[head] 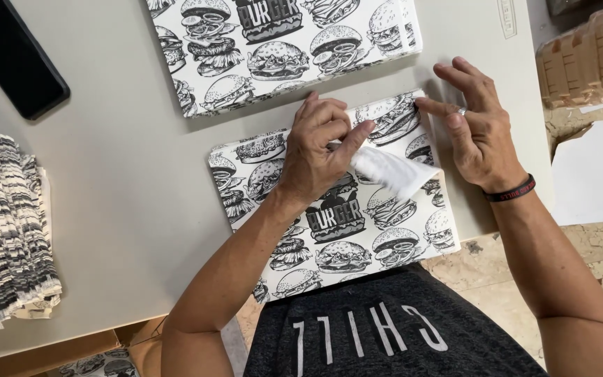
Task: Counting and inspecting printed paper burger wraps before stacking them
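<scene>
Diagonally, the printed paper stack (336, 223) runs; left hand (319, 150) pinches its sheet.

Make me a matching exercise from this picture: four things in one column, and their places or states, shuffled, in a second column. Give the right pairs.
Things:
1. black phone
2. stack of folded printed sheets
3. white paper flap
4. black wristband

Places or states:
A. pinched by the left hand
B. at the table's left edge
C. on the right hand's wrist
D. at the table's top left corner

Pairs: 1-D, 2-B, 3-A, 4-C
</scene>
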